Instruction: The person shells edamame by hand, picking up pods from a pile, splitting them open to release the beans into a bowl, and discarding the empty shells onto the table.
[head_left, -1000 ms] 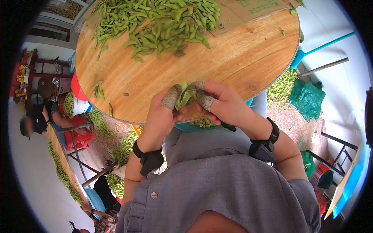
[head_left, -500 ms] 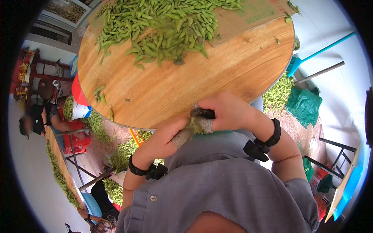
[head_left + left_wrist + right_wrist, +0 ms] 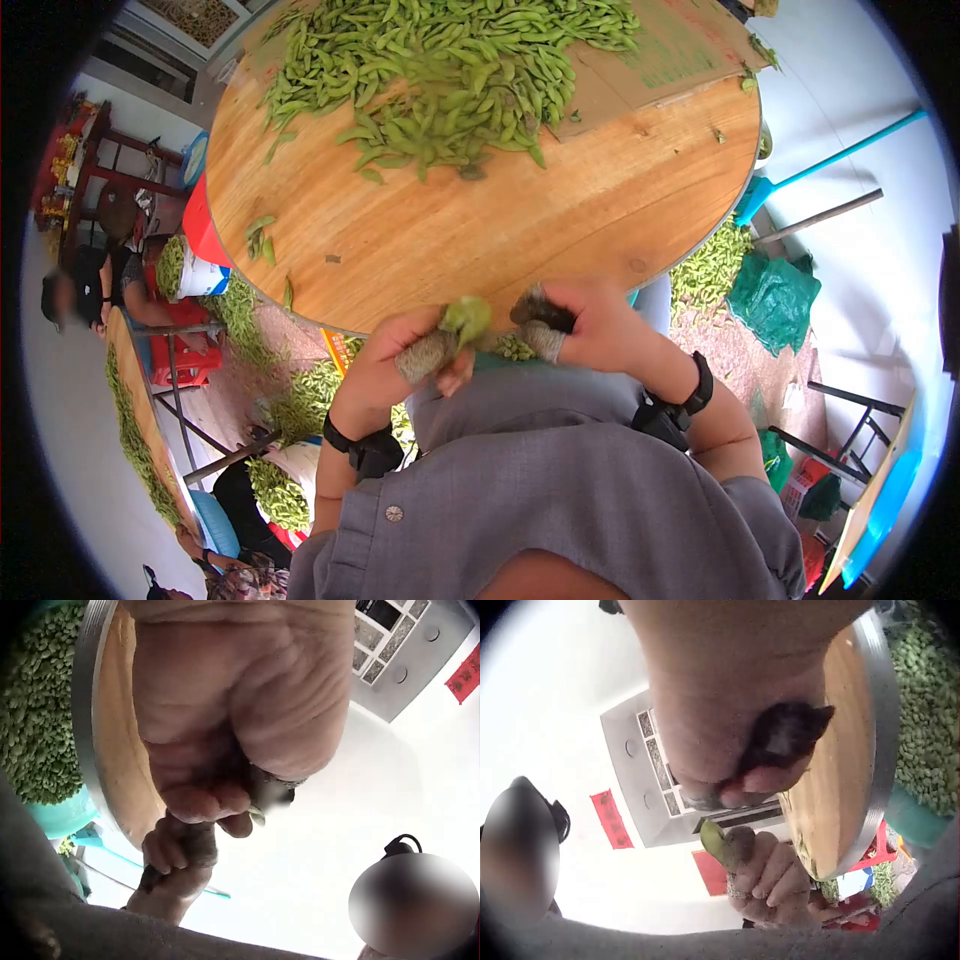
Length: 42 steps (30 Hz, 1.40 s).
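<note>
My left hand (image 3: 395,355) pinches a green soybean pod (image 3: 467,318) between thumb and fingers at the table's near edge. Facing it across a small gap is my right hand (image 3: 605,325), its fingers curled round a small dark thing (image 3: 784,739) lying in the palm; its kind cannot be told. Grey wraps (image 3: 425,357) cover the thumbs. Below the hands, a teal tub (image 3: 67,817) holds many shelled green beans (image 3: 37,705), mostly hidden from the head view. A large heap of pods (image 3: 450,80) lies at the far side of the round wooden table (image 3: 480,230).
Flattened cardboard (image 3: 665,55) lies under the heap. A few loose pods (image 3: 262,240) are at the table's left. More pods (image 3: 710,265) cover the floor at right beside a green sack (image 3: 775,300). Another person (image 3: 85,285) sits at the left near a white bucket (image 3: 200,278).
My hands came together lower and to the right, then moved apart. My left hand has shifted back left with a pod; the right hand has drawn away to the right.
</note>
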{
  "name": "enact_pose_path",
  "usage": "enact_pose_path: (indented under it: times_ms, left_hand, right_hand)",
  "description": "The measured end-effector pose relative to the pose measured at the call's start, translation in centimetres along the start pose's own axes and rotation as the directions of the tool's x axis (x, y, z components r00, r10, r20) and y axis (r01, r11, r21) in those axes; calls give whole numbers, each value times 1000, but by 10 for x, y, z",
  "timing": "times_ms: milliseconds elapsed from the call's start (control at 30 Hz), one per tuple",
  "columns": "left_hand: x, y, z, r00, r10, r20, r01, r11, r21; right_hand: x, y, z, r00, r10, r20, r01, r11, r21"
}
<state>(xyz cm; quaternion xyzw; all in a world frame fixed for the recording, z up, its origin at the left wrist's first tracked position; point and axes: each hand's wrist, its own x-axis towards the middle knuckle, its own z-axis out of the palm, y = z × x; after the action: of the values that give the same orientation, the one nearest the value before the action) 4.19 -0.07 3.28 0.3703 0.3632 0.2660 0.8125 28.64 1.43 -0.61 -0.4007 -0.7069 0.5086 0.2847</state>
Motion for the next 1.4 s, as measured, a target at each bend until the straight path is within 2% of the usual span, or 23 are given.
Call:
enact_pose_path:
  times_ms: [100,233,267,333,400,500,567,633,667,700,733,800,833,867,900,933,1000,1067,1133,1200,1233,1300,1400]
  left_hand:
    - [9,-15,-10,974,88,-209,-41,975,219]
    - [19,-29,-7,953,229,-198,-78,818,570]
    - [20,-28,-5,959,239,-151,-57,686,725]
    - [22,-25,-2,964,229,-135,-62,686,725]
    - [23,-23,0,966,228,-123,-70,688,722]
    - [23,-21,-1,933,339,-118,-239,831,503]
    - [20,-18,-3,979,160,-125,-140,978,154]
    - [22,-24,-9,953,229,-199,-149,924,352]
    - [23,-25,-11,918,307,-252,-129,831,541]
    - [23,-25,-10,916,309,-255,-131,833,538]
    - [23,-24,-8,904,344,-254,-132,790,598]
    - [24,-26,-7,891,378,-253,-132,748,651]
    - [26,-27,-9,880,467,-88,-205,540,816]
    - [28,-27,-10,854,512,92,-274,293,916]
    - [29,-24,-6,849,520,89,-277,296,914]
    - [28,-20,1,842,526,120,-372,405,835]
    - [25,-17,2,833,533,147,-454,508,732]
    - [20,-12,-8,973,206,104,-229,809,541]
    - [13,-12,-17,956,289,61,-261,730,632]
    - [-1,-13,-31,927,374,23,-276,641,716]
    - [-13,-16,-40,920,378,-100,-206,687,697]
    - [-39,-19,-57,864,394,-314,-118,763,635]
    - [-83,-28,-90,724,427,-541,-32,805,592]
  right_hand:
    - [-7,16,16,988,-152,30,151,906,-396]
    - [-5,9,19,970,-177,-169,87,894,-441]
    - [0,2,15,982,-53,-182,2,963,-271]
    - [7,-9,12,984,61,-170,-80,991,-105]
    - [15,-17,10,976,199,-92,-155,923,352]
    - [20,-23,9,938,341,-70,-269,838,476]
    - [26,-10,12,938,344,-51,-281,837,468]
    - [28,-5,14,936,350,-37,-294,837,462]
    - [27,-6,17,937,32,-347,-46,998,-32]
    - [26,-7,19,815,-386,-431,93,823,-561]
    - [27,-5,21,818,-387,-425,95,820,-564]
    - [25,-1,24,871,-403,-281,251,857,-450]
    - [23,-3,24,871,-407,-277,254,853,-456]
    - [21,-8,24,958,-175,-227,120,964,-238]
    - [20,-12,22,991,55,-118,-58,998,-25]
    - [20,-15,19,992,57,-111,-61,998,-31]
    - [18,-19,13,873,452,182,-487,794,364]
    - [13,-9,12,864,434,255,-503,713,489]
    - [11,3,17,856,405,323,-516,615,596]
    - [8,12,24,982,189,14,-189,975,116]
    - [10,12,21,982,189,18,-190,975,113]
    - [16,14,10,985,-144,94,161,963,-217]
    - [60,-13,-17,998,25,-62,-53,863,-502]
